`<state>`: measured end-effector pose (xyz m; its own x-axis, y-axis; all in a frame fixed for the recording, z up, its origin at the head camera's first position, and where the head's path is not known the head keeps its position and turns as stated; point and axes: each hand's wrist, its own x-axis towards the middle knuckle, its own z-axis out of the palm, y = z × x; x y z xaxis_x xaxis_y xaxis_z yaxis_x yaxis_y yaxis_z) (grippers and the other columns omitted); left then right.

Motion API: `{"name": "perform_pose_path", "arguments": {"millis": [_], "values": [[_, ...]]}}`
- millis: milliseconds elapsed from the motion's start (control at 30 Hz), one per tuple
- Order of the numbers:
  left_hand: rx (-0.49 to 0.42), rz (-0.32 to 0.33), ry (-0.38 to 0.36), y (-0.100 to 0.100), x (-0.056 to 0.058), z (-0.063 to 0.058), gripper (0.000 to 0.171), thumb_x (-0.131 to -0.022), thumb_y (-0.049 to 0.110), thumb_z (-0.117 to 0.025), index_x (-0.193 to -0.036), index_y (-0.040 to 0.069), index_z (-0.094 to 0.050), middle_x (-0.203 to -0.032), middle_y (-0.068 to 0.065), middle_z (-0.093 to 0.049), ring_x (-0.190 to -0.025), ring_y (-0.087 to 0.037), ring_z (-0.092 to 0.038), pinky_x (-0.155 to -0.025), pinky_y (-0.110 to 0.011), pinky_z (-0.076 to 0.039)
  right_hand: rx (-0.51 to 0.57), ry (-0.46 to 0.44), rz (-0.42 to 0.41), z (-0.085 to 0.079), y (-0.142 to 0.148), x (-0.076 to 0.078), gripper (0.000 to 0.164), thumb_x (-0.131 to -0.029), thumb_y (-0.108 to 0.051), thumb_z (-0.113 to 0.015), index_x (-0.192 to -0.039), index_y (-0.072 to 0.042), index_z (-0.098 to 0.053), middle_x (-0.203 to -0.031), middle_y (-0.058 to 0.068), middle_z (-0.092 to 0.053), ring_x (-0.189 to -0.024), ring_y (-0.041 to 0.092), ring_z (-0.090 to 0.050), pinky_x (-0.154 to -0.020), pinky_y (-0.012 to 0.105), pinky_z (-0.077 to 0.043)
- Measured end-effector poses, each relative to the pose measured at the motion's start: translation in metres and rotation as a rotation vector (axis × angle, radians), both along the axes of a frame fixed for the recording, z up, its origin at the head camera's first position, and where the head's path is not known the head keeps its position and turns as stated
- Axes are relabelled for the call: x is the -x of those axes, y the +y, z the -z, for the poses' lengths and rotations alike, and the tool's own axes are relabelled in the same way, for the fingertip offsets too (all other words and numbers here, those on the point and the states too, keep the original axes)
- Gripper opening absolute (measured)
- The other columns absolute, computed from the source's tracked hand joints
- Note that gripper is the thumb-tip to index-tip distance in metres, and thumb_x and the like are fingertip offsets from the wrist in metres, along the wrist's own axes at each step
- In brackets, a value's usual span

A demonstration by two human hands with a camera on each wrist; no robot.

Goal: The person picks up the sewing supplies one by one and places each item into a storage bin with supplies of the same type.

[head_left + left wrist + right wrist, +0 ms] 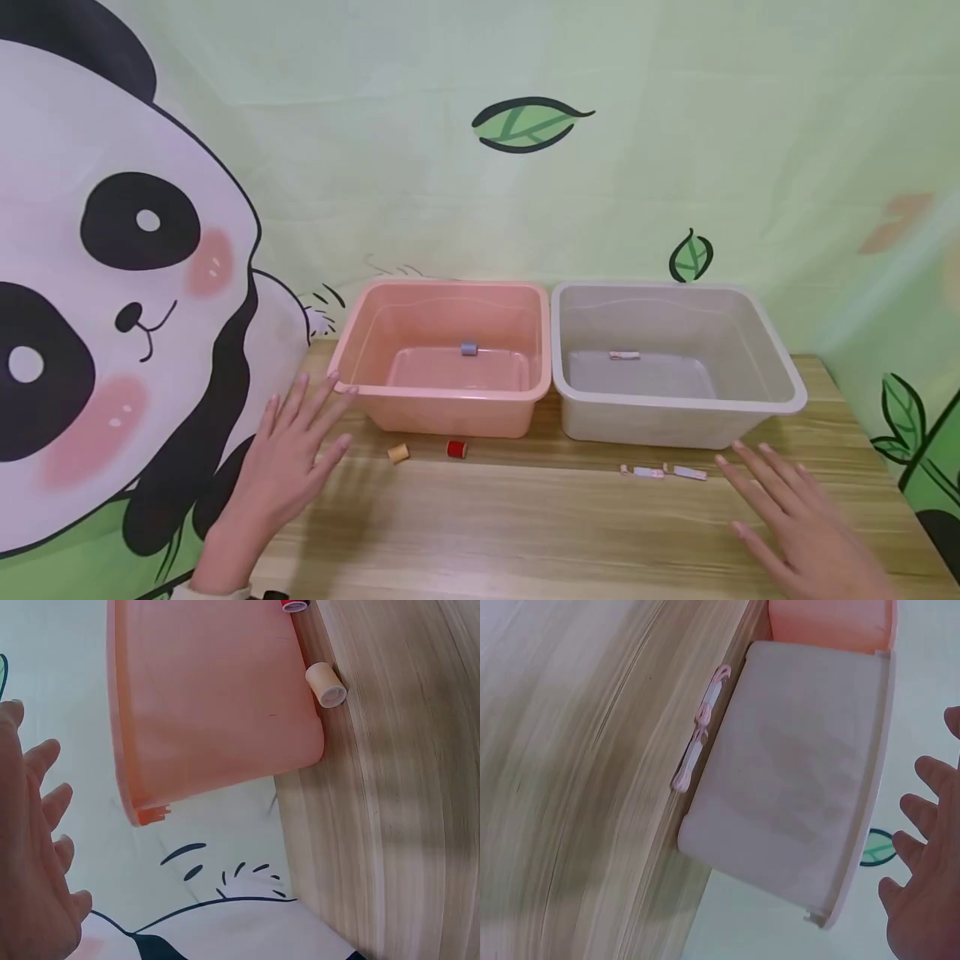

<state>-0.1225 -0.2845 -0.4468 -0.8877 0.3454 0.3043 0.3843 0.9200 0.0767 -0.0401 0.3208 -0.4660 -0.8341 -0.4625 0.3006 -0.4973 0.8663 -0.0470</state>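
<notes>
My left hand (pixel 288 462) hovers with fingers spread near the left front corner of a pink plastic basin (pixel 442 414), holding nothing. On the table before that basin lie a tan thread spool (pixel 398 453) and a red thread spool (pixel 457 450). A blue spool (pixel 468 349) is inside the basin. Over the right side of the table, my right hand (pixel 806 525) is also spread and holds nothing. Closest to it are two small pale skeins of floss with pink ends, one skein (pixel 689 473) beside the other skein (pixel 648 472). A similar skein (pixel 624 356) lies inside the grey basin (pixel 652 423).
Both basins stand side by side at the back of the wooden table (pixel 480 533). Behind them hangs a green cloth (pixel 360 125) printed with leaves and a large panda. The table's right edge runs past my right hand.
</notes>
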Motion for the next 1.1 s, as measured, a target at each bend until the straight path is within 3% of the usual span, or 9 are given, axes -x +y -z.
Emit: {"name": "perform_pose_path", "arguments": {"millis": [167, 400, 500, 600, 800, 1100], "values": [[-0.099, -0.020, -0.044, -0.003, 0.004, 0.002, 0.055, -0.107, 0.042, -0.045, -0.159, 0.028, -0.033, -0.168, -0.002, -0.023, -0.157, -0.029, -0.002, -0.123, -0.061, -0.001, -0.006, -0.023, -0.020, -0.001, -0.013, 0.004, 0.075, -0.098, -0.040, -0.064, -0.161, -0.024, -0.028, -0.170, -0.008, -0.006, -0.154, 0.005, 0.010, -0.119, 0.022, 0.014], [-0.270, -0.051, -0.106, -0.009, 0.012, 0.012, 0.054, -0.109, 0.037, -0.043, -0.160, 0.022, -0.032, -0.166, -0.012, -0.027, -0.156, -0.036, -0.009, -0.121, -0.065, -0.005, 0.039, -0.041, -0.046, 0.002, -0.033, 0.009, 0.073, -0.096, -0.038, -0.068, -0.159, -0.025, -0.034, -0.165, 0.004, -0.030, -0.155, 0.005, 0.003, -0.119, 0.019, 0.011], [-0.401, -0.047, -0.143, -0.012, 0.020, 0.020, 0.053, -0.109, 0.033, -0.045, -0.159, 0.018, -0.034, -0.166, -0.016, -0.025, -0.155, -0.041, -0.011, -0.119, -0.068, -0.009, 0.077, -0.036, -0.067, 0.003, -0.042, 0.011, 0.070, -0.095, -0.035, -0.069, -0.157, -0.023, -0.038, -0.166, 0.002, -0.029, -0.156, 0.010, -0.004, -0.121, 0.020, 0.009], [-0.591, -0.035, -0.209, -0.016, 0.031, 0.026, 0.055, -0.109, 0.028, -0.046, -0.160, 0.013, -0.031, -0.166, -0.019, -0.023, -0.153, -0.044, -0.013, -0.117, -0.070, -0.014, 0.109, -0.037, -0.082, 0.005, -0.051, 0.013, 0.068, -0.095, -0.033, -0.069, -0.156, -0.022, -0.041, -0.165, 0.002, -0.030, -0.156, 0.014, -0.011, -0.122, 0.021, 0.005], [-0.926, -0.077, -0.383, -0.021, 0.047, 0.030, 0.063, -0.110, 0.037, -0.044, -0.163, 0.016, -0.017, -0.167, -0.017, -0.019, -0.153, -0.043, -0.017, -0.115, -0.071, -0.021, 0.147, -0.035, -0.105, 0.012, -0.074, 0.017, 0.069, -0.095, -0.031, -0.069, -0.157, -0.023, -0.040, -0.164, 0.004, -0.032, -0.156, 0.013, -0.011, -0.124, 0.023, 0.002], [-1.150, -0.047, -0.482, -0.027, 0.061, 0.039, 0.060, -0.110, 0.038, -0.042, -0.163, 0.028, -0.016, -0.167, -0.012, -0.024, -0.151, -0.036, -0.028, -0.119, -0.062, -0.023, 0.219, 0.000, -0.162, 0.019, -0.103, 0.024, 0.063, -0.098, -0.033, -0.065, -0.156, -0.020, -0.042, -0.166, 0.004, -0.029, -0.156, 0.016, -0.014, -0.125, 0.027, -0.003]]}}
